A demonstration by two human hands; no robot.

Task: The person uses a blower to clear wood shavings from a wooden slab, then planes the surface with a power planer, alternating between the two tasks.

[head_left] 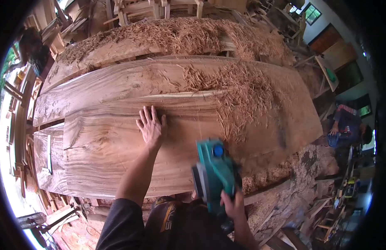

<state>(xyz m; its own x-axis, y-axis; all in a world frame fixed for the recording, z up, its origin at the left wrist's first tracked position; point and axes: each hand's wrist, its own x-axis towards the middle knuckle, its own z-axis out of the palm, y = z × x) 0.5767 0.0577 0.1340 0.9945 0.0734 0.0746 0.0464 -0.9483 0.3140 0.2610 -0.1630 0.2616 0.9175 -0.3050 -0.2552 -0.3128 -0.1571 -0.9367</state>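
A wide wooden board [105, 154] with dark wavy grain lies in front of me. My left hand [152, 129] rests on it palm down, fingers spread, holding nothing. In my right hand [233, 203] is the rear handle of a teal electric planer [213, 160], which has a blue knob at its front. The planer sits over the board's near edge, close to my body, and looks slightly blurred. Curled wood shavings [247, 96] cover much of the board's right half, just beyond the planer.
Another plank [109, 81] lies behind the board, and a farther one carries a thick heap of shavings [172, 35]. One person [349, 125] is at the far right, another [37, 52] at the far left. A fan [31, 221] stands lower left; shavings litter the floor [292, 204].
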